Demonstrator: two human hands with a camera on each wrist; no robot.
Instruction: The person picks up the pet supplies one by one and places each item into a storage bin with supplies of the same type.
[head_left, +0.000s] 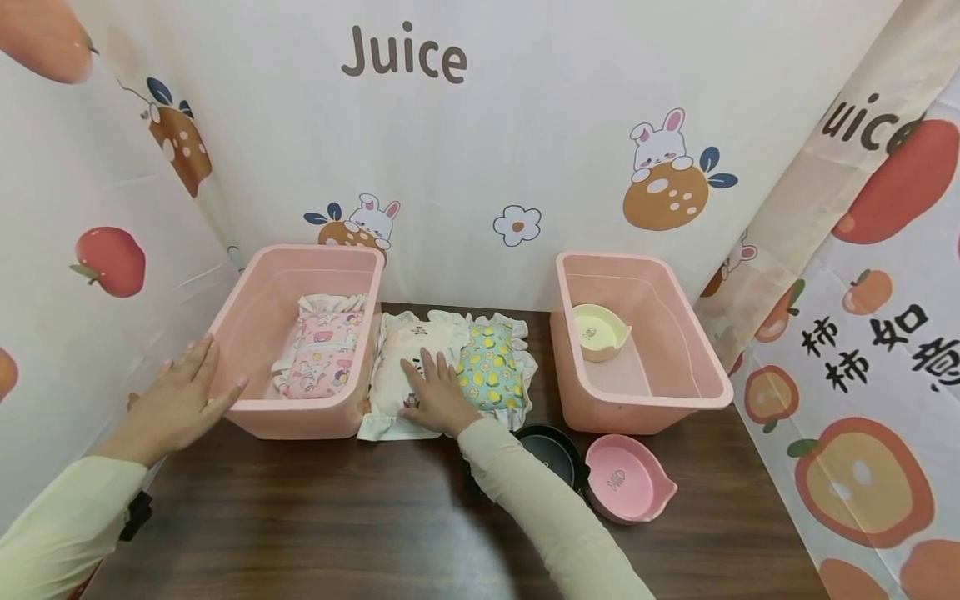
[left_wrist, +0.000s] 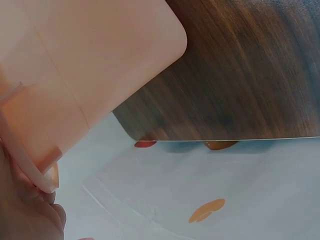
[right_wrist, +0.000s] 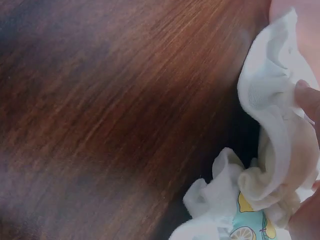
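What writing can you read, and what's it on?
"Juice": on the back curtain.
"uice", its start unclear: on the corner cloth.
"柿柿如意": on the right curtain.
Marks inside the pink dish, yellow dish and black dish: too small to read.

The place looks like a screened-off corner with a homely air: a dark, wood-grained bench [head_left: 300, 517] with pale cloth [head_left: 487, 142] hung along its back and both sides. Cartoon rabbits [head_left: 660, 156], fruit [head_left: 112, 262], a flower [head_left: 517, 226], the word "Juice" [head_left: 408, 54] and Chinese characters [head_left: 898, 325] are printed on it. The goods are household ones: pink tubs [head_left: 300, 423], frilled cushions [head_left: 390, 375] and small spouted pans [head_left: 628, 479]. The cloth hides whatever lies beyond, so whether this is a home, shop or studio cannot be told.
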